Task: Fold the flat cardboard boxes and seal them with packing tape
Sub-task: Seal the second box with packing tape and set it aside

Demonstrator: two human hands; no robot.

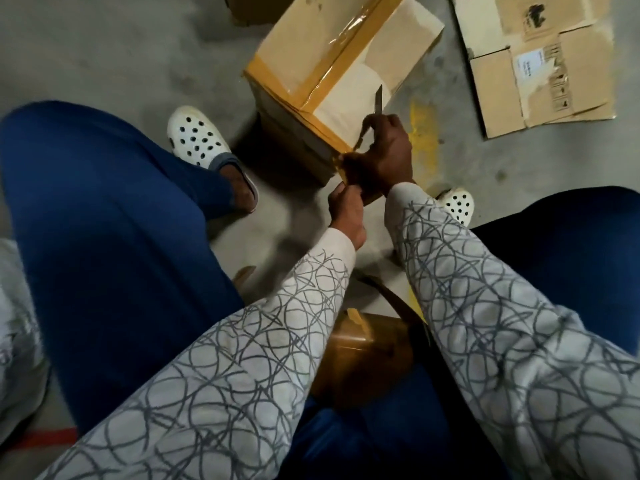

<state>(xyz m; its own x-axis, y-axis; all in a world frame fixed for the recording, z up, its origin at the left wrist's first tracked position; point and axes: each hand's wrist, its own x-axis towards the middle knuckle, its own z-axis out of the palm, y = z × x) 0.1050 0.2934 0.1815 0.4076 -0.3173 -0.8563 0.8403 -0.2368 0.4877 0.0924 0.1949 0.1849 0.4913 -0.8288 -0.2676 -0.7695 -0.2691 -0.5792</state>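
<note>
Beside the taped box [311, 60] on the floor, the left hand [346, 211] is pinching the tape strip [343, 168] taut so the right hand [389, 157], fingers gripping a knife [378, 98], is seemingly slicing it free, flat cardboard [540, 64] waiting further right

floor: grey concrete floor [104, 46] | standing: taped cardboard box [329, 64] | lying well apart: flat cardboard [540, 71] | yellow paint mark [422, 133]

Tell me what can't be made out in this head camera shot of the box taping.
Head view:
- Tape roll: both sleeves cover its sides.
- Label on the flat cardboard: too small and blurred to read.
- Tape strip: mostly hidden by the left hand gripping it and the right hand holding the blade; blurred.
- Box: far end cut off by the top edge.
</note>
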